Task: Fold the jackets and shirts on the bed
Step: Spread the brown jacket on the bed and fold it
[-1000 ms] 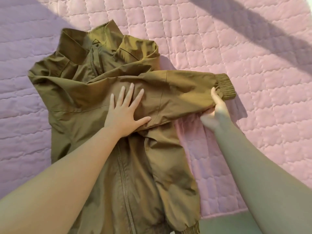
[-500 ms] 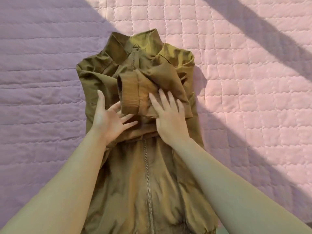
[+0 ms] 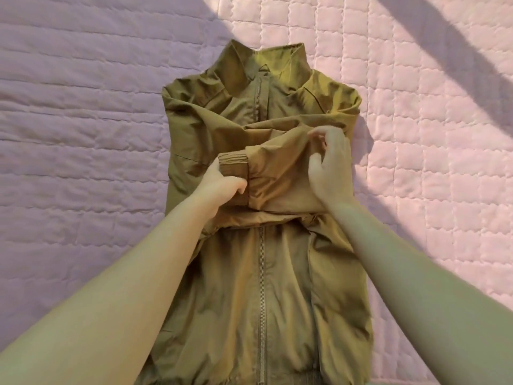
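The jacket (image 3: 261,287) lies flat on the pink bed cover (image 3: 83,134). Its collar (image 3: 266,59) is at the far end and its hem (image 3: 249,377) is at the near end. So its long way runs from near to far, and the zip (image 3: 261,273) runs the same way down the middle. One sleeve (image 3: 280,176) is folded over the chest and lies crossways, from right to left, right across the zip.

The left hand (image 3: 219,184) holds the cuff (image 3: 231,165) at the left end of the sleeve, with fingers curled around it. The right hand (image 3: 330,168) pinches the sleeve cloth at the right end, close to the shoulder. The sleeve lies between the two hands, and each hand is nearest to its own end.

I think the job now is to make the sleeve lie flat and neat on the chest. After that, I think the near half must fold up toward the collar. The hem is much nearer to the person than the hands are, so both hands would have to come back for it. The sleeve looks puffy and crumpled, and that bump could make the fold messy. I cannot tell where the other sleeve is. It may be under this one.

The bed cover shows on the left, right and far sides of the jacket. A dark shadow stripe (image 3: 444,45) crosses its far right part, well away from the hands
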